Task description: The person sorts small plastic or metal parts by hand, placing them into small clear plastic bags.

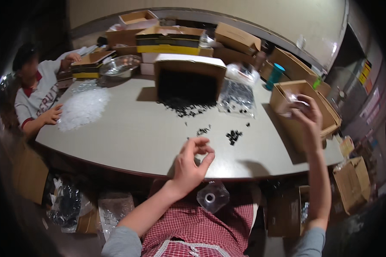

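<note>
My left hand [189, 162] hovers over the table's near edge, fingers curled and thumb tip close to a fingertip. Whatever may be between them is too small to make out. Just beyond it are a few loose black pieces [203, 130] and a small heap of black parts [233, 137]. At the right, my raised right hand [308, 112] pinches a small clear plastic bag [292, 97] above an open cardboard box [287, 88]. A white-rimmed carton [190, 61] lies on its side, black small parts [188, 109] spilling from its mouth.
A co-worker [38, 92] sits at the left, one hand by a pile of small clear bags [83, 109]. Behind stand a metal bowl [121, 66], stacked cartons [169, 38] and a teal bottle [275, 76]. A bag of dark parts [237, 96] lies beside the carton. Clear plastic [213, 197] hangs by my lap.
</note>
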`<state>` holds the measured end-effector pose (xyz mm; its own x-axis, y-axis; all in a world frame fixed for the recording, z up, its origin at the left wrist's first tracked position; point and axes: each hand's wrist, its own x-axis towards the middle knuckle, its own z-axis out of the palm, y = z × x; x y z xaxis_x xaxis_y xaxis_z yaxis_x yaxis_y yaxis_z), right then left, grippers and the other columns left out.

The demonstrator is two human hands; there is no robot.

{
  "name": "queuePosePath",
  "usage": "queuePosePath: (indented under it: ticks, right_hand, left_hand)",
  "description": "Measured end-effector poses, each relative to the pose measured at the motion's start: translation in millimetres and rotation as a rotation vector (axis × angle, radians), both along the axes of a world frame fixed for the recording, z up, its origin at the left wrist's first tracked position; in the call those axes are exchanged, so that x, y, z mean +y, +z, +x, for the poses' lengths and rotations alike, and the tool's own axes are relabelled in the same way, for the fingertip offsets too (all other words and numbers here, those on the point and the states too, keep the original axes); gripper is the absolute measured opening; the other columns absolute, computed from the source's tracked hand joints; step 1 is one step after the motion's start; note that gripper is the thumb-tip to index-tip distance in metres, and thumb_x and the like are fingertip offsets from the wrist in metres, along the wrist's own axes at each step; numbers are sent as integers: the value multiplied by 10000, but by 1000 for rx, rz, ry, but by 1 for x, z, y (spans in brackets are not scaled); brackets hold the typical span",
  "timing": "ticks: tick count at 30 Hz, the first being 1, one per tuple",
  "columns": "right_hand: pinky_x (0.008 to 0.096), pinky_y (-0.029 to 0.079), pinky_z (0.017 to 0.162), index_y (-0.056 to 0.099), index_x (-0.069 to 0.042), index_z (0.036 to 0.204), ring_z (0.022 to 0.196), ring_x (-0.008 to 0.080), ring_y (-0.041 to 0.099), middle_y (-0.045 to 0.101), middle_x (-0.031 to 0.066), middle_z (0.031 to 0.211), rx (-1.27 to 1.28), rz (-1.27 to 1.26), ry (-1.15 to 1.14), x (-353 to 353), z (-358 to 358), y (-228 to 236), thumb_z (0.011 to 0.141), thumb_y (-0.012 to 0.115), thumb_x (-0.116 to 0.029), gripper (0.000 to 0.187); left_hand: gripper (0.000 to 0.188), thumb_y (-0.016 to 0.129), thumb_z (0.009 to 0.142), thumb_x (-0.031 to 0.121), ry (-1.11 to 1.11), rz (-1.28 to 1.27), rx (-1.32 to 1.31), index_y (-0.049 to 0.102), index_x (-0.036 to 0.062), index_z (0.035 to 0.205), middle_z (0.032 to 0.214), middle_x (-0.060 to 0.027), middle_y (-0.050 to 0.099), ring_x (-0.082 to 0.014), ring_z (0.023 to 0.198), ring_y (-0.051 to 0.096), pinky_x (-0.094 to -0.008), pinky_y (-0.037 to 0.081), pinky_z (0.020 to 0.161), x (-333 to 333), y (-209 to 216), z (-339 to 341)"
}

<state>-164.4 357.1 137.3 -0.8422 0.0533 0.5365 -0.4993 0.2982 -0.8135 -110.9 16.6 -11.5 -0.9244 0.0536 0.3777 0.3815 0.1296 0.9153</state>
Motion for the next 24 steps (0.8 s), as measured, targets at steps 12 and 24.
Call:
queuePosePath:
  ticks: [12, 24]
  right_hand:
    - [379, 561, 1021, 504, 8, 1447, 1144, 233, 701, 644, 154, 1324, -314, 131, 608, -163, 62, -73, 966, 763, -60, 550]
    - [326, 545, 847, 690, 43, 988, 903, 196, 709, 741, 123, 938, -233, 267, 481, -196, 86, -96, 864, 769, 23, 149]
  left_hand:
    - [147, 711, 1039, 104, -98, 465, -86, 630, 2, 1106, 1069, -88, 734, -133, 1004, 699, -296, 565, 921, -37, 27, 36]
    - [110, 746, 918, 34, 212, -120, 318, 718, 40, 1024, 1005, -93, 716, -276, 1041, 689, -382, 562, 871, -71, 29, 77]
